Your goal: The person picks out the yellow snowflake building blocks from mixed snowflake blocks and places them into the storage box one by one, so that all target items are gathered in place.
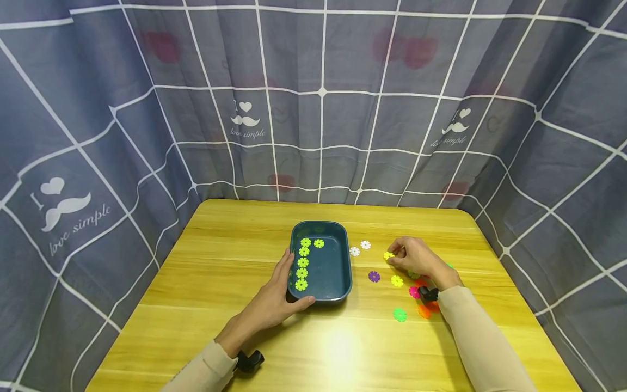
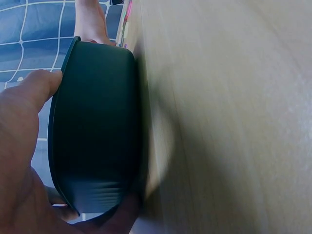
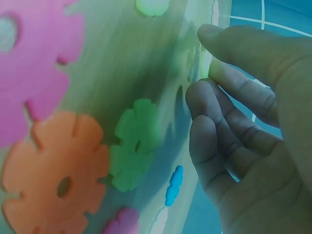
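My left hand [image 1: 271,299] grips a dark blue-green tray [image 1: 330,267] by its left side and near corner, thumb on the near rim. In the left wrist view, the tray's outer wall [image 2: 97,122] fills the space between thumb and fingers. Inside the tray, yellow-green flower-shaped discs [image 1: 302,262] form a column along the left wall, with one more disc [image 1: 319,243] beside the top. To the tray's right, my right hand [image 1: 416,257] pinches a yellow flower disc [image 1: 388,255] between thumb and finger, close to the tabletop.
Between tray and right hand lie two white discs [image 1: 360,248], a purple disc [image 1: 374,276] and a yellow disc [image 1: 397,281]. A green disc [image 1: 399,314] lies nearer. Pink and orange discs [image 1: 424,311] are partly under the right wrist. A grey checked curtain [image 1: 294,120] surrounds the wooden table [image 1: 220,245].
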`<act>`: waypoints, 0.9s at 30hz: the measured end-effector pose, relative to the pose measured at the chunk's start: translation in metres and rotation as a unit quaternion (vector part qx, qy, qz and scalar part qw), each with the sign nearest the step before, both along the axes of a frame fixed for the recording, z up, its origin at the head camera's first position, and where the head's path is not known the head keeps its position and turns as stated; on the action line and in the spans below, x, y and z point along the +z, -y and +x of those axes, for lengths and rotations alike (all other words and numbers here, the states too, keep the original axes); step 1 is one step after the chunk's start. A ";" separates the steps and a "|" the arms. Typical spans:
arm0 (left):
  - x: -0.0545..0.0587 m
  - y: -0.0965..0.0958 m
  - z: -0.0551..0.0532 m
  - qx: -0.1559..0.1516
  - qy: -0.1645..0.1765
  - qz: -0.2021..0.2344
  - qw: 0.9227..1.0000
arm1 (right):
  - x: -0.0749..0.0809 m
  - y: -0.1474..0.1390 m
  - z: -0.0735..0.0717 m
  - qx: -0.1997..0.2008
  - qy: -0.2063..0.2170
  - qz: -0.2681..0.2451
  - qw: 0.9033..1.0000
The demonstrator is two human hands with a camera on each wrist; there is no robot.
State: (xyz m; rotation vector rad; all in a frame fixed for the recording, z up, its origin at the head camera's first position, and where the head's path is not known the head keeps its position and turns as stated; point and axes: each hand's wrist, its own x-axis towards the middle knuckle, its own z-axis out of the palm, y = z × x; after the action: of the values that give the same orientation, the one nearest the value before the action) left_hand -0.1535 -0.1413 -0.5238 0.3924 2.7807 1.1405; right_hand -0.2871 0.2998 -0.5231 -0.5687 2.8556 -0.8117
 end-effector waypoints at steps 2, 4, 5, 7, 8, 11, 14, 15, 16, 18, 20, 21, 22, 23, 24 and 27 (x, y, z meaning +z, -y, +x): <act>0.000 0.000 0.000 -0.001 0.000 0.001 1.000 | 0.001 0.001 0.001 -0.001 -0.003 0.001 1.000; 0.000 0.000 0.000 -0.002 0.000 0.002 1.000 | 0.001 0.002 0.001 0.000 -0.007 0.002 1.000; 0.000 0.000 0.000 -0.002 0.001 0.002 1.000 | 0.002 0.003 0.001 0.002 -0.008 0.001 1.000; 0.000 0.001 0.000 -0.003 0.002 0.002 1.000 | 0.002 0.004 0.001 0.002 -0.010 0.000 1.000; 0.000 0.001 0.000 -0.004 0.003 0.002 1.000 | 0.003 0.005 0.002 0.002 -0.010 -0.001 1.000; 0.000 0.001 0.000 -0.004 0.003 0.001 1.000 | 0.005 0.007 0.003 0.004 -0.017 -0.001 1.000; 0.000 0.001 0.000 -0.003 0.002 0.001 1.000 | 0.007 0.009 0.004 0.008 -0.023 -0.002 1.000; 0.001 0.001 -0.001 -0.003 0.002 -0.001 1.000 | 0.007 0.009 0.004 0.008 -0.023 -0.003 1.000; 0.001 0.001 -0.001 -0.003 0.002 0.000 1.000 | 0.008 0.010 0.005 0.008 -0.024 -0.004 1.000; 0.001 0.001 0.000 -0.004 0.001 -0.002 1.000 | 0.009 0.011 0.006 0.011 -0.021 -0.007 1.000; 0.001 0.001 0.000 -0.005 0.000 -0.004 1.000 | 0.010 0.013 0.008 0.012 -0.018 -0.009 1.000; 0.001 0.001 0.001 -0.006 0.000 -0.005 1.000 | 0.010 0.013 0.008 0.012 -0.017 -0.009 1.000; 0.001 0.001 0.001 -0.007 -0.002 -0.003 1.000 | 0.010 0.014 0.009 0.012 -0.017 -0.010 1.000; 0.001 0.001 0.001 -0.007 -0.002 -0.003 1.000 | 0.010 0.014 0.009 0.011 -0.017 -0.009 1.000; 0.000 0.001 0.001 -0.007 -0.004 -0.002 1.000 | 0.009 0.015 0.009 0.008 -0.017 -0.008 1.000; 0.000 0.001 0.001 -0.006 0.001 -0.001 1.000 | 0.008 0.016 0.009 0.008 -0.020 -0.009 1.000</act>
State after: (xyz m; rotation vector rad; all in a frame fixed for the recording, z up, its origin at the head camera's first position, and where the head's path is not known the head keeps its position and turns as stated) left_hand -0.1525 -0.1424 -0.5233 0.4061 2.7728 1.1358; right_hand -0.2779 0.2835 -0.5148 -0.6163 2.8781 -0.8324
